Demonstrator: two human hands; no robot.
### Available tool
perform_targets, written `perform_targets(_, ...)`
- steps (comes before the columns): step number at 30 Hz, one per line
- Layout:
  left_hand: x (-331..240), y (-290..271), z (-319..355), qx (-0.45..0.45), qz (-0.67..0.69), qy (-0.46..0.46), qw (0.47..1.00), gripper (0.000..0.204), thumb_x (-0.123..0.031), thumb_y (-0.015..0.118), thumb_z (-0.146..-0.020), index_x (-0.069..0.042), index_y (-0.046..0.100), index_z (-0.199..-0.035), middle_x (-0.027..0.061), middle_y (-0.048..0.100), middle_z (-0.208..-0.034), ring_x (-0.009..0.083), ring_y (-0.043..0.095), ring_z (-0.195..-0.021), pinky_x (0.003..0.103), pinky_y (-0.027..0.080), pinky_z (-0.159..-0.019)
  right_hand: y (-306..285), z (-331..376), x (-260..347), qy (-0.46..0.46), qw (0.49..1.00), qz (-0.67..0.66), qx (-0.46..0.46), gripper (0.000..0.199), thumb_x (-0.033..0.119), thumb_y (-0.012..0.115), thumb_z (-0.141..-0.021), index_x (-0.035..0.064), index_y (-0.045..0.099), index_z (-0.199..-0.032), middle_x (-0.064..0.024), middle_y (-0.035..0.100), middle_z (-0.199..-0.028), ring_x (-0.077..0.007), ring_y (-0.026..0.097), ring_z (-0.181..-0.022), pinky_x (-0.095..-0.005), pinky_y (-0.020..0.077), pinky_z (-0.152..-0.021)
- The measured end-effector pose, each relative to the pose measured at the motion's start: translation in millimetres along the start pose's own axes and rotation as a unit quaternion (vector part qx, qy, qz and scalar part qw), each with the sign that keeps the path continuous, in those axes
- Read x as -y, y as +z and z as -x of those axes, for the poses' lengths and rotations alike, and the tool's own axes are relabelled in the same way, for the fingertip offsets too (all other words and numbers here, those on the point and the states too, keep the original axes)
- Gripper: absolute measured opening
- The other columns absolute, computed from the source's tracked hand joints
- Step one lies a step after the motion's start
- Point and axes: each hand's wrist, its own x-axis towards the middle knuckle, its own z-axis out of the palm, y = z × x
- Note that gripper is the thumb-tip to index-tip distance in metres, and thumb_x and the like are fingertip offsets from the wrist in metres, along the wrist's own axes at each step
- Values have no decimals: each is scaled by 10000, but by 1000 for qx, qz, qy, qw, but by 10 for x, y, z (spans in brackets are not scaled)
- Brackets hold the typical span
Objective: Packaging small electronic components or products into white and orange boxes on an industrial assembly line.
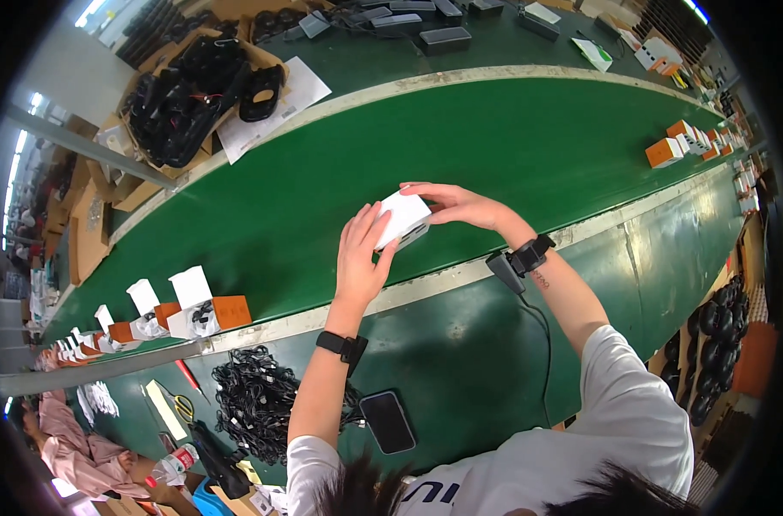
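Nearest the person, a dark phone (pixel 388 421) and a heap of black cables (pixel 258 400) lie on the green surface (pixel 460 361). Past its pale edge, both hands meet over the conveyor belt (pixel 494 146): the left hand (pixel 363 258) and right hand (pixel 460 206) have their grip clamped on a small white box (pixel 402 219), which looks closed. Open boxes (pixel 193 305) wait leftward; finished-looking orange boxes (pixel 677 144) sit far right.

Both hands (pixel 400 232) hide much of the white box (pixel 403 215).
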Motion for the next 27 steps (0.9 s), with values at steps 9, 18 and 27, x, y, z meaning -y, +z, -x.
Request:
perform_targets(9, -88, 295, 114, 4, -131, 88, 987, 322, -109, 607, -822, -116, 597, -1144, 34, 538, -1279, 256, 440, -1242, 487, 249, -1065, 181, 194, -467, -181, 953, 182, -163, 288, 88, 638, -835, 87, 636, -1122, -150, 381, -1405, -264, 373, -1294, -355, 328, -1038)
perform_targets(18, -244, 191, 121, -33, -32, 0, 999, 428, -114, 642, -792, -95, 544, -1208, 84, 493, -1316, 299, 392, -1266, 489, 244, -1065, -163, 245, -325, -132, 931, 300, -162, 417, 101, 777, -664, 96, 641, -1058, -138, 539, -1234, -290, 419, -1253, -373, 336, -1031)
perform_targets(27, 571, -1587, 1081, -227, -420, -318, 819, 482, -308, 724, -722, -26, 518, -1053, 140, 533, -1027, 330, 473, -1001, 451, 345, -880, -2192, 1169, -596, -110, 883, 235, -390, 425, 41, 691, -775, 40, 583, -1186, -107, 451, -1336, -175, 489, -1132, -284, 429, -918)
